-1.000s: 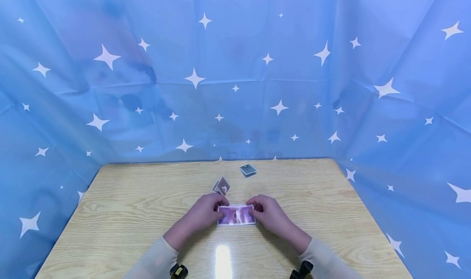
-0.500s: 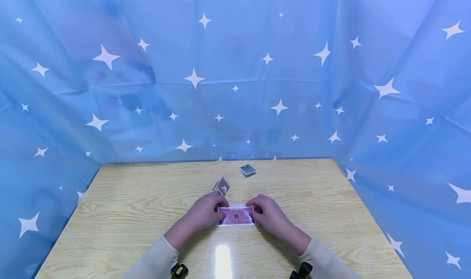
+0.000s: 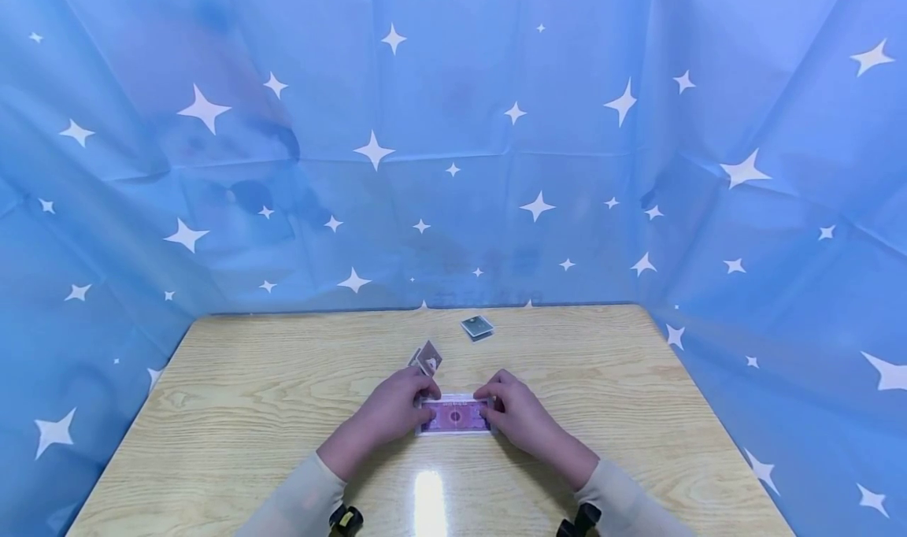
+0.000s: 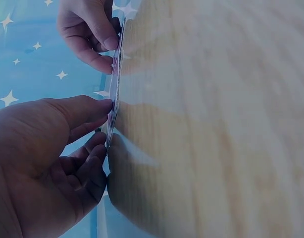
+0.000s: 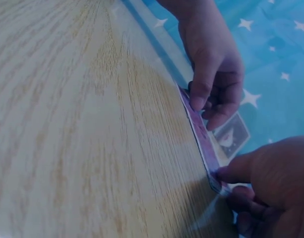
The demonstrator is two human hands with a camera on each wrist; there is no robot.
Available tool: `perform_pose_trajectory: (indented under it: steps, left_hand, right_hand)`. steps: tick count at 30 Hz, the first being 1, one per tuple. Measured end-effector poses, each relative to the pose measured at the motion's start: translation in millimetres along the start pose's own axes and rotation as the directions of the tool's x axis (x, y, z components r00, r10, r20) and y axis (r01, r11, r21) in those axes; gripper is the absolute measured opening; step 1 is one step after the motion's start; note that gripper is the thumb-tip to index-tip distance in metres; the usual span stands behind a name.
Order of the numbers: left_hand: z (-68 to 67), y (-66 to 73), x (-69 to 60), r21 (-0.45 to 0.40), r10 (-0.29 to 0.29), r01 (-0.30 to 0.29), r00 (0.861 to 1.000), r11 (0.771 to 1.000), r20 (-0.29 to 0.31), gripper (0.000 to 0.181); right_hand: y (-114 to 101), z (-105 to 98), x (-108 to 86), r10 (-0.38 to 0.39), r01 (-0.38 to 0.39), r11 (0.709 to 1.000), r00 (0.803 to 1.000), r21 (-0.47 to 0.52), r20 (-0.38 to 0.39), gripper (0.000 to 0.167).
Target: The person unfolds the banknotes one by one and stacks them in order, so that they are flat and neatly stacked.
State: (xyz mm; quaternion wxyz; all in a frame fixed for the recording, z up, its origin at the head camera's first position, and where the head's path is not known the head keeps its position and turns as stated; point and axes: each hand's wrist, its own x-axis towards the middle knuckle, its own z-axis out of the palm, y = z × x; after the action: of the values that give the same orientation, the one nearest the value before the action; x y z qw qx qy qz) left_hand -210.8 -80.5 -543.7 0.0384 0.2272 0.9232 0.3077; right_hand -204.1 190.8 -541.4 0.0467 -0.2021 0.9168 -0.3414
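Observation:
A purple banknote (image 3: 456,416) in a clear sleeve lies across the table in front of me, low over the wood. My left hand (image 3: 392,412) pinches its left end, thumb on the face and fingers curled behind. At the opposite end my right hand (image 3: 526,417) grips it in the same way. Seen almost edge-on in the left wrist view, the sleeved note (image 4: 115,91) looks thin and flat, with the left thumb pressed on it. The right wrist view shows the note's purple face (image 5: 201,134) between both thumbs. Its two ends are partly covered by fingers.
Beyond my left hand, small cards (image 3: 428,359) with pictures lie overlapping. Farther back, near the table's rear edge, rests a dark square card stack (image 3: 478,327). The wooden table (image 3: 248,411) meets a blue star-patterned curtain (image 3: 453,127) behind it and at both sides.
The bright glare on the note's sleeve has gone, as the note tilts slightly. Both hands keep their grip in nearly the same place, and the cards stay put.

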Motion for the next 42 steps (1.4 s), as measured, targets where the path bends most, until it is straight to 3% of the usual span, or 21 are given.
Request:
perform_pose_trajectory:
  steps: [28,42]
  left_hand:
    - [-2.7,1.7,1.8,0.0,-0.011,0.011,1.0,1.0,0.01,0.022]
    - [-7.7,4.6,-1.8,-0.015,-0.008,0.008,1.0,1.0,-0.007,0.02]
  right_hand:
    - [4.1,-0.8,2.9,0.015,-0.014,1.0,1.0,0.017,-0.001,0.019]
    - [-5.7,-0.7,4.9,0.035,-0.028,0.996,0.996,0.082,-0.086,0.013]
